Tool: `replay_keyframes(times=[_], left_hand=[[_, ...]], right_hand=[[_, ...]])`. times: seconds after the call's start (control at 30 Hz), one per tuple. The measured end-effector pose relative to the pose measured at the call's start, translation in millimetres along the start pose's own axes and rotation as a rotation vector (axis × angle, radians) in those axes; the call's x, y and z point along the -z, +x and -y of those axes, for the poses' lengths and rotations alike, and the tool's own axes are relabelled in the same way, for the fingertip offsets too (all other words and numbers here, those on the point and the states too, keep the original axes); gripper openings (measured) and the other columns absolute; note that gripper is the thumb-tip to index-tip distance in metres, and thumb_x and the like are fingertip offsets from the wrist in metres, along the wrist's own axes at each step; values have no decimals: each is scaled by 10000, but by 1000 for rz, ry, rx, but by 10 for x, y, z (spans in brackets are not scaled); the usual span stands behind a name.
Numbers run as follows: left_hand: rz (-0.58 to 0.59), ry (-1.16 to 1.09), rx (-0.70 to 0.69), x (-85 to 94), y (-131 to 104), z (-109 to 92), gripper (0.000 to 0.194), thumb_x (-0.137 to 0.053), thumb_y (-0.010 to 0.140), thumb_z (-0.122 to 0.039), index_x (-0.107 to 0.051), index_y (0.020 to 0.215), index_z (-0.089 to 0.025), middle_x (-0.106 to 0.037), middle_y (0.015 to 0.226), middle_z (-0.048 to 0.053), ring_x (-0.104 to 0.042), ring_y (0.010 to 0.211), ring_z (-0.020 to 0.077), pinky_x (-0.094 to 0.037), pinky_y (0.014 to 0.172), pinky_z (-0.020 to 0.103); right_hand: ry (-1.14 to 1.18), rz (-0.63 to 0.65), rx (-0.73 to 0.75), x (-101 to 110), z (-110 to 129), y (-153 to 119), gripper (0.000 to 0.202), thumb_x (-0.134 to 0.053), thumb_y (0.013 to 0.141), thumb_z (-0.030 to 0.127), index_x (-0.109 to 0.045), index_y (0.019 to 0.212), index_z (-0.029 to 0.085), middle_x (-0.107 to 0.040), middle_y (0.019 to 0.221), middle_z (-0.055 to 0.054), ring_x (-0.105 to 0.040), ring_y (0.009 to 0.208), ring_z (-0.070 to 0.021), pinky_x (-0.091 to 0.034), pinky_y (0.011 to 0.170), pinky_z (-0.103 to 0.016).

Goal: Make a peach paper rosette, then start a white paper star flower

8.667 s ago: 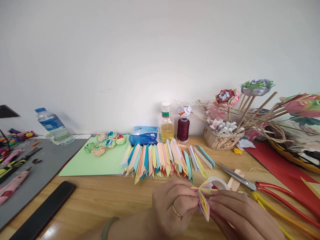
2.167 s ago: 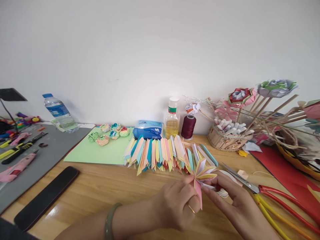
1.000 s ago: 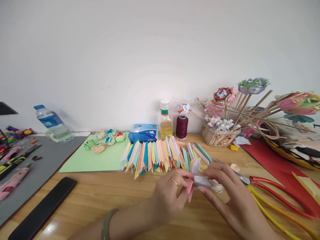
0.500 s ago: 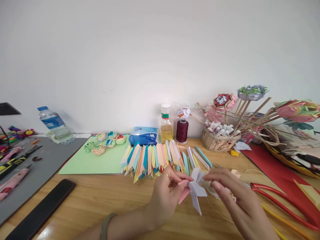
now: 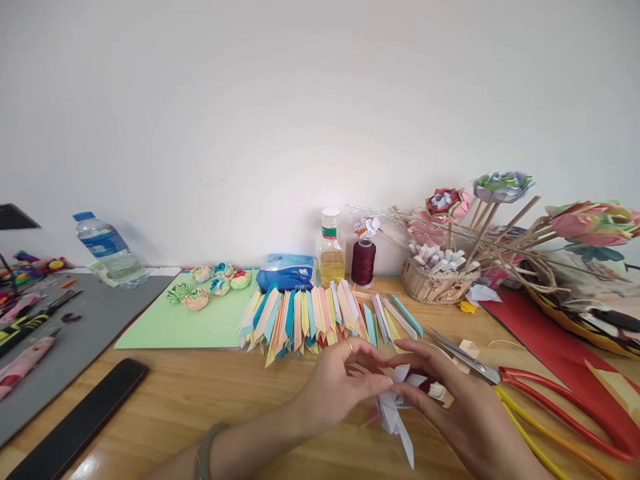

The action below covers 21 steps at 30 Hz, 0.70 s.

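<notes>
A folded white paper piece [image 5: 395, 413] with pointed petals is between my two hands, low and right of centre. My left hand [image 5: 340, 380] pinches its upper left side between thumb and fingers. On the right, my right hand [image 5: 443, 387] grips its other side, with thumb and fingertips at the petals. A bit of pink paper [image 5: 371, 419] shows faintly below my left hand. Behind my hands lies a long row of folded coloured paper strips [image 5: 300, 317].
Scissors with red handles [image 5: 565, 383] lie at the right by yellow handles [image 5: 530, 433]. Behind stand an oil bottle [image 5: 332, 257], a thread spool [image 5: 363, 262] and a basket [image 5: 440, 283]. A black case [image 5: 85, 413] lies at the front left.
My right hand has moved left and closed on the white paper. The paper piece has turned and sits lower, with less pink showing. The scissors' blades are now uncovered.
</notes>
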State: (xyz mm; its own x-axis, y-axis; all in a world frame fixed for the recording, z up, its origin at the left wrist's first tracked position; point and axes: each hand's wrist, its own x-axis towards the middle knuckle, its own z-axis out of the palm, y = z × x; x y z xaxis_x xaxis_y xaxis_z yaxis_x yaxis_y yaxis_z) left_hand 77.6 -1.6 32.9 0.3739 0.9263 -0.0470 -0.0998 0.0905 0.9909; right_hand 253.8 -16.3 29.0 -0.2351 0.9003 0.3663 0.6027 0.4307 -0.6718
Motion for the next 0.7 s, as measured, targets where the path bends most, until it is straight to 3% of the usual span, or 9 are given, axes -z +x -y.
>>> replay_keyframes(times=[0.23, 0.43, 0.57, 0.7], left_hand=[[-13, 225, -16, -69, -66, -20, 221, -628, 640, -129, -603, 859, -146, -664, 842, 61, -627, 759, 146, -510, 692, 265], [-95, 384, -126, -120, -120, -11, 142, -670, 650, -244, -610, 736, -149, -666, 756, 51, -629, 707, 150, -525, 658, 261], [-141, 482, -206, -126, -127, 53, 119, -653, 652, -229, -599, 732, -158, -668, 723, 41, -632, 649, 146, -528, 630, 256], [-199, 504, -273, -109, -122, 79, 120, -605, 648, -151, -584, 765, -167, -667, 699, 22, -636, 635, 134, -525, 617, 233]], right_hand=[[-124, -106, 46, -15, -3, -33, 249, -575, 773, 401, -547, 953, 231, -672, 778, -19, -643, 589, -147, -536, 527, -235], [-65, -129, 65, -69, 65, -93, 206, -540, 797, 423, -538, 791, 217, -633, 714, -12, -615, 562, -131, -512, 507, -226], [-83, -124, 174, -51, 117, -69, 141, -588, 778, 356, -556, 814, 224, -633, 697, 7, -618, 584, -120, -512, 524, -200], [-158, -208, 260, -6, 174, -18, 92, -552, 801, 301, -585, 826, 219, -652, 701, -12, -632, 608, -140, -519, 531, -216]])
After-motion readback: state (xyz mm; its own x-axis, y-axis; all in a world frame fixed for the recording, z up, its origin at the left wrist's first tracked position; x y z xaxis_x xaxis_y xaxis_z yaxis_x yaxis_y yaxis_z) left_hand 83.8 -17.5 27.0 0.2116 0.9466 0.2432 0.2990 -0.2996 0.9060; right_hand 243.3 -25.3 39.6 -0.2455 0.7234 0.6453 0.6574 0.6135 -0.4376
